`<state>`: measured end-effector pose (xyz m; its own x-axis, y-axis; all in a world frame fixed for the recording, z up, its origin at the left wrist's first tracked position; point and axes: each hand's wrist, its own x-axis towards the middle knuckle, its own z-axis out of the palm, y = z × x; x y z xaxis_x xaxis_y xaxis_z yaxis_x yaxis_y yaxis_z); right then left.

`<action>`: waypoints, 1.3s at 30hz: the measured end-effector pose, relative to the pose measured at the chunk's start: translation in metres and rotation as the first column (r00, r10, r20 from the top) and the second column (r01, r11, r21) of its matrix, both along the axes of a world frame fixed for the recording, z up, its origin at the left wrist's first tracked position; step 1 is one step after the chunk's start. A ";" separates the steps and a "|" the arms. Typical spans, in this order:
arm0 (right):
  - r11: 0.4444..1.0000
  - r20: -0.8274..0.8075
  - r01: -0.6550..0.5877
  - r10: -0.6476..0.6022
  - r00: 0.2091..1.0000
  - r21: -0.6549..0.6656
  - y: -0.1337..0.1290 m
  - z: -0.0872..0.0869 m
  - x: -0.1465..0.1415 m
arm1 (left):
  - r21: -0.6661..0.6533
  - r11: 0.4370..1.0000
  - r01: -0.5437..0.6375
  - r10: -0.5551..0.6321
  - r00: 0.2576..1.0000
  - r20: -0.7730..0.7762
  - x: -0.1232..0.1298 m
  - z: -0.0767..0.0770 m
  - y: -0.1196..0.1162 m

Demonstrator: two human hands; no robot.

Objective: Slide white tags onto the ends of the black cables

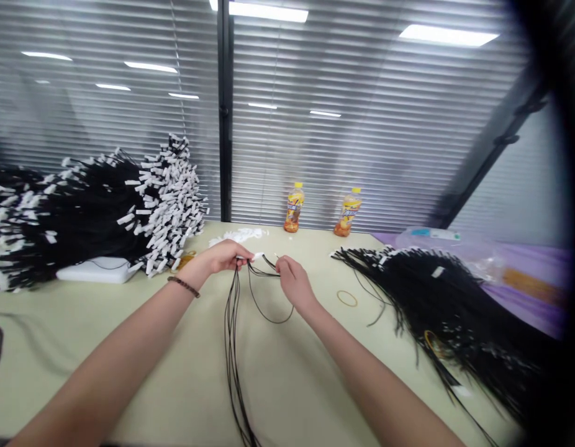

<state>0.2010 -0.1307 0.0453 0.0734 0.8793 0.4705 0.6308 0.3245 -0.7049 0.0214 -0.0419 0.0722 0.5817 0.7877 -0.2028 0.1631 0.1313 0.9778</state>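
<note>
My left hand (228, 256) is closed around several thin black wires, pinching them near a small white connector (258, 256). From that hand the black wires (232, 335) hang down over the table toward its front edge. A short distance to the right, my right hand (291, 276) is closed with thumb and finger on other black wires that run across from the left hand. A tiny tip pokes up above its fingers, too small to make out. One wire droops in a loop (269, 320) between both hands.
A big heap of black wires with white connectors (169, 205) lies left, by a white box (95, 270). White connectors (241, 235) lie behind my hands. Two drink bottles (294, 208) stand at the blinds. To the right are a bundle of black wires (427, 292) and a rubber band (347, 298).
</note>
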 end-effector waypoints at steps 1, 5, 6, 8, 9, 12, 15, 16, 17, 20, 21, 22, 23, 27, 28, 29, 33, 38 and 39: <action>1.000 0.017 0.002 -0.002 1.000 0.014 -0.002 0.002 -0.001 | -0.006 1.000 0.002 -0.002 1.000 0.011 0.001 0.001 -0.001; 0.997 0.095 -0.001 -0.006 0.996 0.072 -0.007 0.005 -0.005 | 0.001 1.000 0.012 -0.012 0.998 0.055 0.005 0.003 -0.004; 0.996 0.112 0.004 -0.014 0.994 0.089 -0.008 0.005 -0.006 | 0.006 1.000 0.019 -0.019 0.998 0.064 0.006 0.004 -0.005; 0.992 0.139 0.023 -0.040 0.989 0.123 -0.010 0.006 -0.006 | 0.017 0.999 0.038 -0.039 0.996 0.076 0.009 0.006 -0.008; 0.990 0.149 0.033 -0.053 0.987 0.138 -0.011 0.006 -0.006 | 0.022 0.999 0.047 -0.048 0.996 0.080 0.011 0.006 -0.010; 0.984 0.169 0.056 -0.085 0.982 0.171 -0.012 0.007 -0.005 | 0.043 0.997 0.063 -0.067 0.994 0.087 0.016 0.006 -0.014; 0.978 0.184 0.071 -0.108 0.977 0.195 -0.012 0.007 -0.005 | 0.060 0.996 0.063 -0.069 0.993 0.096 0.020 0.004 -0.014; 0.977 0.188 0.074 -0.113 0.976 0.202 -0.012 0.007 -0.005 | 0.061 0.996 0.061 -0.066 0.993 0.099 0.020 0.003 -0.014; 0.975 0.193 0.077 -0.118 0.974 0.207 -0.012 0.006 -0.005 | 0.059 0.997 0.058 -0.063 0.993 0.102 0.021 0.003 -0.014; 0.973 0.202 0.081 -0.126 0.971 0.218 -0.011 0.005 -0.005 | 0.049 0.997 0.053 -0.058 0.992 0.112 0.020 0.003 -0.013; 0.972 0.203 0.082 -0.128 0.971 0.221 -0.011 0.005 -0.005 | 0.046 0.998 0.053 -0.058 0.992 0.115 0.020 0.003 -0.013; 0.971 0.203 0.083 -0.130 0.970 0.225 -0.010 0.006 -0.005 | 0.044 0.998 0.054 -0.059 0.991 0.118 0.019 0.004 -0.014; 0.970 0.202 0.085 -0.132 0.970 0.228 -0.010 0.006 -0.006 | 0.043 0.998 0.055 -0.060 0.991 0.122 0.019 0.005 -0.015; 0.966 0.197 0.090 -0.139 0.971 0.241 -0.009 0.006 -0.005 | 0.033 0.997 0.067 -0.071 0.988 0.135 0.018 0.007 -0.018; 0.966 0.197 0.090 -0.140 0.970 0.241 -0.008 0.005 -0.005 | 0.026 0.997 0.071 -0.073 0.988 0.133 0.017 0.006 -0.018; 0.967 0.199 0.089 -0.139 0.970 0.240 -0.007 0.004 -0.004 | 0.019 0.997 0.072 -0.074 0.989 0.131 0.017 0.005 -0.017; 0.972 0.212 0.078 -0.125 0.969 0.220 -0.002 -0.001 0.000 | 0.021 0.998 0.065 -0.067 0.988 0.141 0.017 -0.003 -0.011; 0.978 0.205 0.068 -0.110 0.973 0.198 -0.001 -0.002 0.001 | 0.023 0.997 0.069 -0.071 0.990 0.125 0.018 -0.007 -0.009; 0.979 0.203 0.067 -0.107 0.973 0.194 -0.001 -0.001 0.000 | 0.026 0.997 0.069 -0.072 0.989 0.126 0.018 -0.007 -0.009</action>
